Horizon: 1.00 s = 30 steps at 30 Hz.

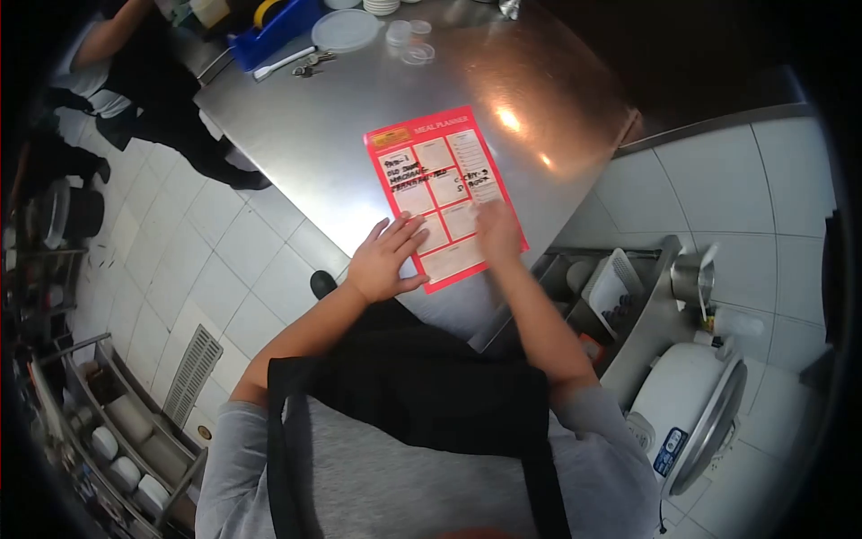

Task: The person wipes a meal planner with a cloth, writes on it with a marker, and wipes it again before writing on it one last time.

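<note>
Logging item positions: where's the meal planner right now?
Head view, upper centre: the red-bordered meal planner lies on the steel table, under both left and right hands.

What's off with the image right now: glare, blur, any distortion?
Head view: bright glare on the steel table right of the pink-edged sheet; right hand motion-blurred, left hand sharper; wide-lens bowing bends the shelving lower left; corners black.

steel table, red meal planner, round lid, keys
</note>
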Motion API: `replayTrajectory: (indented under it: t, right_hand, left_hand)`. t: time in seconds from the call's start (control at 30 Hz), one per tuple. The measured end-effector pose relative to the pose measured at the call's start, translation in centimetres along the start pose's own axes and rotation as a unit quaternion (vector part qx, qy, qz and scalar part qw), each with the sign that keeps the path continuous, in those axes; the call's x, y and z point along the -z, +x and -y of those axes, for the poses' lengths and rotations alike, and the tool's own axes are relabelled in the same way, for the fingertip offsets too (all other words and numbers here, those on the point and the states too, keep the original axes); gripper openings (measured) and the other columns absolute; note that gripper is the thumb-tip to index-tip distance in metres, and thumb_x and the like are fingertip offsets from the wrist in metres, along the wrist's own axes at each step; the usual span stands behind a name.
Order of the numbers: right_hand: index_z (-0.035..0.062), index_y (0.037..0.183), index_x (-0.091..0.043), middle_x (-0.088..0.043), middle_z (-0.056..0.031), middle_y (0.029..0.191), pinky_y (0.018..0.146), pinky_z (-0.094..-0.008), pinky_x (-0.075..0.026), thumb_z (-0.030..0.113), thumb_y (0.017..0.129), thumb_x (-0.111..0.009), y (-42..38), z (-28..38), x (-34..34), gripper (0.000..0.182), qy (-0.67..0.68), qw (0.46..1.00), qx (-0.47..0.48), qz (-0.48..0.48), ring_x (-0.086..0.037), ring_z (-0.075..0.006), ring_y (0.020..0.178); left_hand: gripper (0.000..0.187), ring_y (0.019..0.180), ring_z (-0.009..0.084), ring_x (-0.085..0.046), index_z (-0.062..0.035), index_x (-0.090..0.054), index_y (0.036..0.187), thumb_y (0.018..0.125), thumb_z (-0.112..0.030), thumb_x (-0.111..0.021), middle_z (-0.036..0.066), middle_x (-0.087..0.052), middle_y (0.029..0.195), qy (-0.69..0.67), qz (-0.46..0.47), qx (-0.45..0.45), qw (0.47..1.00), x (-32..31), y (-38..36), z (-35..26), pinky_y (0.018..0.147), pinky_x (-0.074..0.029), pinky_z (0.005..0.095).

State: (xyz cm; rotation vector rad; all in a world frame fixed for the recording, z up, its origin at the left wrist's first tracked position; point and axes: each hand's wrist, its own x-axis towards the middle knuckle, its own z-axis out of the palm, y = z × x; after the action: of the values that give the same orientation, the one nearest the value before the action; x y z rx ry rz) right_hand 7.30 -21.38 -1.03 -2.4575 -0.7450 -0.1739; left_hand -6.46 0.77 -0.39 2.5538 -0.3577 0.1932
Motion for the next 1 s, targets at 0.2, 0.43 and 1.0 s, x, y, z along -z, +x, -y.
replayTrajectory:
  t: [0.2, 0.43, 1.0]
  right_hand:
    - [-0.0029, 0.088, -0.064, -0.062, -0.0192, 0.095, 0.083, -0.044, -0.047, 0.006, 0.087, -0.049, -0.2, 1.7, -4.0, 0.018, 0.029, 0.994, -0.064, -0.08, -0.058, -0.0373, 0.092]
    - [0.0066, 0.084, -0.07, -0.066, -0.0191, 0.092, 0.076, -0.0437, -0.051, 0.003, 0.078, -0.058, 5.2, -4.0, 0.5, 0.014, -0.022, 0.987, -0.161, 0.002, -0.064, -0.0347, 0.085]
    - [0.0066, 0.081, -0.071, -0.069, -0.0154, 0.083, 0.072, -0.0389, -0.053, 0.004, 0.065, -0.071, 5.3, -0.9, -2.3, 0.016, 0.025, 0.98, -0.19, 0.051, -0.067, -0.0303, 0.074]
  left_hand:
    - [0.072, 0.136, 0.0277, -0.038, -0.0107, -0.051, 0.131, 0.071, -0.043, -0.074, 0.009, -0.044, 0.144, -0.002, 0.012, 0.009, 1.0, 0.3, 0.2, 0.0, 0.11, -0.03, 0.0477]
    - [0.069, 0.13, 0.0267, -0.045, -0.01, -0.056, 0.126, 0.07, -0.046, -0.075, 0.009, -0.048, 0.14, 0.0, 0.001, -0.019, 1.0, 0.4, 0.6, 0.9, 0.103, -0.037, 0.0452]
    - [0.067, 0.134, 0.0273, -0.041, -0.0072, -0.056, 0.124, 0.073, -0.046, -0.074, 0.009, -0.046, 0.142, -0.023, 0.01, -0.033, 0.999, 0.3, 0.3, 1.6, 0.104, -0.036, 0.0457]
